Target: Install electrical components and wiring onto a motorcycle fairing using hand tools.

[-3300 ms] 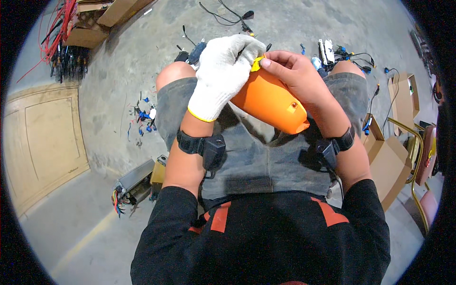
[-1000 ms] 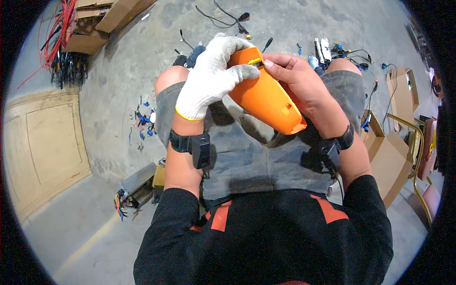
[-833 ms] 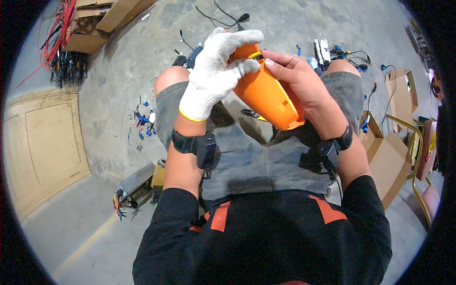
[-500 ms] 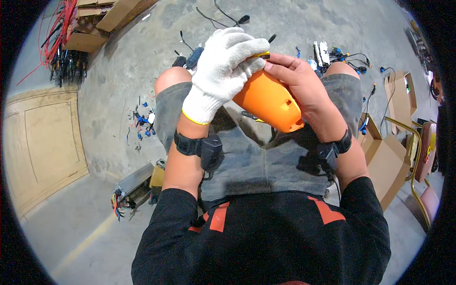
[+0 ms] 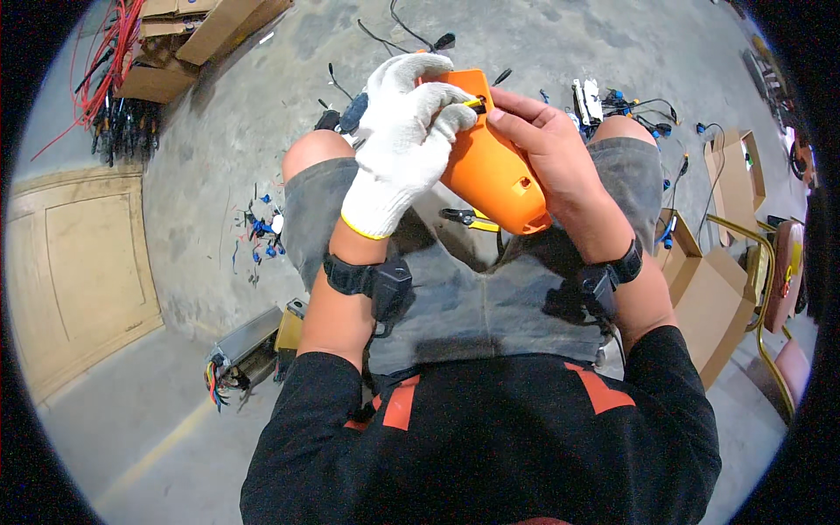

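An orange rounded plastic housing (image 5: 492,171) with small holes near its lower end is held up above my lap, tilted. My left hand (image 5: 407,122), in a white knit glove, is closed at the upper left of the housing. Its thumb and fingertip pinch a small yellow-and-black piece (image 5: 477,106) against the housing's upper part; its exact kind does not show. My bare right hand (image 5: 551,144) is closed round the housing's right side, with its thumb near the small piece. Below the housing, between my legs, lies a tool with yellow handles (image 5: 477,222), partly hidden.
Blue connectors and wire bits (image 5: 262,226) lie on the floor to the left. Black cables (image 5: 444,41) and a white part (image 5: 588,101) lie ahead. Open cardboard boxes (image 5: 713,297) and a chair (image 5: 785,271) stand right; a metal box with wires (image 5: 249,343) sits lower left.
My left fingers have shifted, baring the housing's flat upper end and more of the small yellow-and-black piece. The housing has risen slightly, showing more of the yellow-handled tool.
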`<act>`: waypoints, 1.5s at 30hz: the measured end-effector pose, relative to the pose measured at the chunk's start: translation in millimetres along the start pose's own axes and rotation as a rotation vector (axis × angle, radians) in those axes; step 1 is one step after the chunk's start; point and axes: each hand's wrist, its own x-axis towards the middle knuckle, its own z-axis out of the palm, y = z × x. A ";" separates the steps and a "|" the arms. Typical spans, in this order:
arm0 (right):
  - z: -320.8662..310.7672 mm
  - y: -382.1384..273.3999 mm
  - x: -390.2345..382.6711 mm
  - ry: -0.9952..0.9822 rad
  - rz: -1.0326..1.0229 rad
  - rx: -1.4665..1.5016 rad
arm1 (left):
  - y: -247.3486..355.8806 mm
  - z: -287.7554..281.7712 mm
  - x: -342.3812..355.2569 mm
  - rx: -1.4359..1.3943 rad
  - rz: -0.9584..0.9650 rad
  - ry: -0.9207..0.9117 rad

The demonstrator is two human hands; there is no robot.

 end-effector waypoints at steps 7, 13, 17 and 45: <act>-1.6 0.4 1.2 -0.001 -0.019 -0.075 | -1.5 6.2 -1.8 -0.081 -0.034 0.050; -2.2 2.7 2.2 -0.016 -0.004 -0.072 | -0.2 6.7 1.5 -0.244 -0.105 0.119; -2.6 2.3 2.0 -0.027 0.003 -0.034 | -9.1 7.8 1.4 -0.110 0.060 0.150; 3.6 -3.0 -2.0 0.025 -0.006 -0.069 | -14.2 12.1 -0.8 -0.066 0.098 0.046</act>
